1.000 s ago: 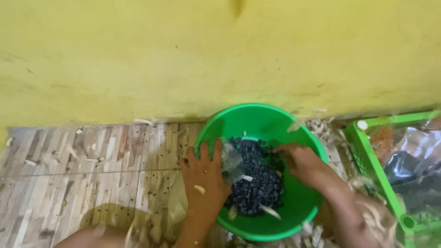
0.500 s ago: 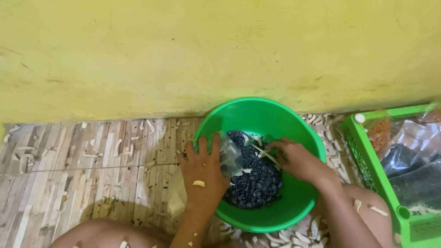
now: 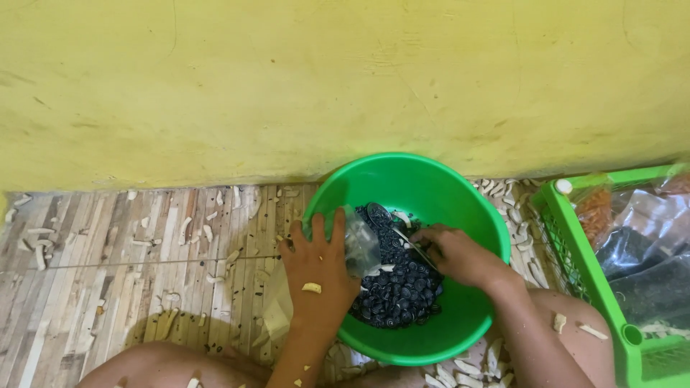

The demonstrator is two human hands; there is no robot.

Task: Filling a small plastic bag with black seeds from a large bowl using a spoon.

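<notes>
A green plastic bowl [image 3: 431, 190] sits on the floor against the yellow wall, holding a heap of small round black pieces [image 3: 402, 291]. My left hand [image 3: 316, 269] rests on the bowl's left rim, fingers spread, pinning a small clear plastic bag [image 3: 361, 248] at the rim. My right hand [image 3: 453, 255] is inside the bowl over the black pieces, closed around a thin knife [image 3: 406, 243] whose blade points toward the bag. A pale scrap is stuck to the back of my left hand.
Several pale peel scraps [image 3: 215, 230] litter the wood-pattern floor [image 3: 108, 287] and lie around the bowl. A green plastic crate [image 3: 582, 266] with clear bags inside stands at the right. My bare knees show along the bottom edge.
The view has shifted so the bowl sits lower and more central. My right hand has moved left toward the bag with the knife. My left hand stays on the rim.
</notes>
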